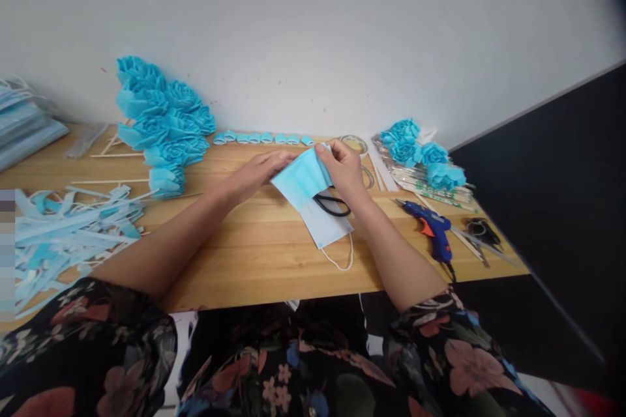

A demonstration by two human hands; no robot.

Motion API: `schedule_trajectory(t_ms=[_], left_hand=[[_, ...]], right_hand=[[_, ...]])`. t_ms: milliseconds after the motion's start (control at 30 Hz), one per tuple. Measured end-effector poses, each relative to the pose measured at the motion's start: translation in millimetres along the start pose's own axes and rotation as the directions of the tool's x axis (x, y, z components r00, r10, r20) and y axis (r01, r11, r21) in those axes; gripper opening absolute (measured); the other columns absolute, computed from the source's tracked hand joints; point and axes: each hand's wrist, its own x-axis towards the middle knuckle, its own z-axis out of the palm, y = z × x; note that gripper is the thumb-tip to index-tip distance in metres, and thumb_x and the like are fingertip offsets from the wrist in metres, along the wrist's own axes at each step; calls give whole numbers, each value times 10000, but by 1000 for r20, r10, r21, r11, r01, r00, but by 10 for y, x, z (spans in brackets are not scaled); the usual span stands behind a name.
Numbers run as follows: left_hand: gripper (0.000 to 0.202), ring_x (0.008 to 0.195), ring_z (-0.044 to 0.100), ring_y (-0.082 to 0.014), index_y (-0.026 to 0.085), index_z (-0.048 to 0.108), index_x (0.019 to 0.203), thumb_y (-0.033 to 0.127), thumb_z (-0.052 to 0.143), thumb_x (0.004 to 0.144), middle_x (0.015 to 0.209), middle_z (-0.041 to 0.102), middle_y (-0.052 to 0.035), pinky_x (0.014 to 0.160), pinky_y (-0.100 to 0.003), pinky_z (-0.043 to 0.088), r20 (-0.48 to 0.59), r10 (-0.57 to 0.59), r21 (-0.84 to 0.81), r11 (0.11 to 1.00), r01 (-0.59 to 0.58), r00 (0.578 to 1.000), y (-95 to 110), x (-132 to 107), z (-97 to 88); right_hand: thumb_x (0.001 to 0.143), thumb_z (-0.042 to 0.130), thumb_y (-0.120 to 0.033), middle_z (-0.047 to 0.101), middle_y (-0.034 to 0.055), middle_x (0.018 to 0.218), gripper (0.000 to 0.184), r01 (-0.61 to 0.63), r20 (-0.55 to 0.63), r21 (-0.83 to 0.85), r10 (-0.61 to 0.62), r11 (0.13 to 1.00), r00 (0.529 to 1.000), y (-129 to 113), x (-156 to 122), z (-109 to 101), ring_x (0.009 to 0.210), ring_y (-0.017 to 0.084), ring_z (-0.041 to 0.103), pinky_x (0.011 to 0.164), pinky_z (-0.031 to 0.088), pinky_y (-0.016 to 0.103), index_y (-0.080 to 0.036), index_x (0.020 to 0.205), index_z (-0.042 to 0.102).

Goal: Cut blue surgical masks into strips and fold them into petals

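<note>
In the head view my right hand pinches the upper right corner of a bright blue piece of face mask. My left hand is at the piece's left edge with its fingers stretched out; their tips are partly hidden behind it. Below the blue piece is a pale mask panel with a white ear loop on the table. Whether the two are joined I cannot tell. Black scissor handles stick out beside my right wrist, and their blades are hidden.
Blue fabric roses are heaped at the back left, with cut strips in front. Small blue rolls line the wall. On the right are a blue glue gun, more roses and a tape roll. Stacked masks lie far left.
</note>
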Motion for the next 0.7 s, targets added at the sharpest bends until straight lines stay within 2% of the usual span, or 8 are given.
schedule_trajectory(t_ms=[67, 133, 233, 333, 533, 633, 700], left_hand=[[478, 975, 654, -212, 197, 713, 1118, 576, 669, 832, 1121, 720, -89, 814, -306, 521, 12, 34, 9, 999, -34, 999, -12, 10, -13], [494, 971, 659, -203, 192, 706, 1122, 533, 757, 769, 1128, 721, -81, 852, -311, 524, 22, 48, 25, 999, -48, 999, -33, 23, -22], [411, 835, 666, -180, 171, 712, 991, 499, 774, 751, 968, 736, -64, 797, -315, 540, 16, 7, 53, 999, -7, 1000, -76, 45, -31], [347, 702, 636, -160, 162, 685, 835, 500, 735, 776, 777, 702, -40, 701, -301, 531, 8, -20, 85, 996, 19, 1000, -101, 60, -37], [355, 589, 539, -114, 160, 630, 692, 495, 724, 767, 625, 606, 8, 594, -247, 441, 19, 54, 183, 981, -56, 998, -77, 72, -77], [358, 627, 565, -124, 157, 646, 706, 500, 720, 773, 653, 628, 2, 622, -256, 459, 69, 62, 221, 972, -76, 996, -44, 66, -114], [360, 701, 619, -147, 153, 683, 789, 510, 728, 771, 750, 691, -23, 676, -279, 499, 102, 40, 201, 978, -60, 994, -13, 51, -125]], right_hand=[[848, 623, -629, 402, -12, 651, 466, 7, -36, -23, -8, 1000, 999, 3, 0, -9, 642, 144, 365, 592, 321, 284, -232, 657, 472], [853, 603, -658, 385, -11, 646, 494, 6, -63, -48, -9, 999, 998, 10, -2, -14, 645, 151, 355, 599, 317, 291, -234, 652, 448], [862, 597, -658, 374, -12, 648, 497, 18, -88, -56, -23, 998, 996, 30, -4, -14, 649, 154, 348, 612, 312, 296, -234, 657, 438], [881, 594, -620, 396, -12, 659, 442, 29, -81, -31, -31, 999, 996, 52, -1, -21, 650, 152, 367, 619, 314, 298, -234, 691, 497], [886, 609, -555, 453, -11, 634, 400, 66, -162, -116, -85, 991, 983, 78, 26, -57, 663, 148, 414, 613, 331, 284, -216, 679, 564], [887, 608, -530, 443, -24, 604, 403, 113, -198, -136, -139, 984, 970, 87, 39, -70, 627, 129, 402, 584, 321, 271, -203, 657, 566], [887, 613, -520, 430, -33, 584, 408, 144, -196, -158, -174, 977, 965, 82, 33, -69, 604, 119, 393, 565, 312, 266, -199, 641, 557]])
